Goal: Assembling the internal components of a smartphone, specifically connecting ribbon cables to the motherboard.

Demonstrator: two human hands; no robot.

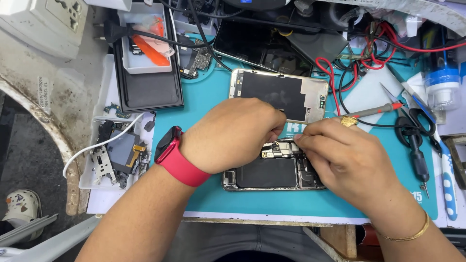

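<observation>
Both forearms enter from the lower edge and converge toward centre. Left hand (232,133): back of hand facing up, wrist slightly bent, fingers curled downward, fingertips (277,132) pinched together at its right side. Right hand (347,160): back of hand up, knuckles raised, fingers folded inward, tips (302,139) pointing left. The fingertips of the two hands sit just beside each other, possibly touching; what they pinch, if anything, is too small to tell. Forearms bare, elbows out of view.
</observation>
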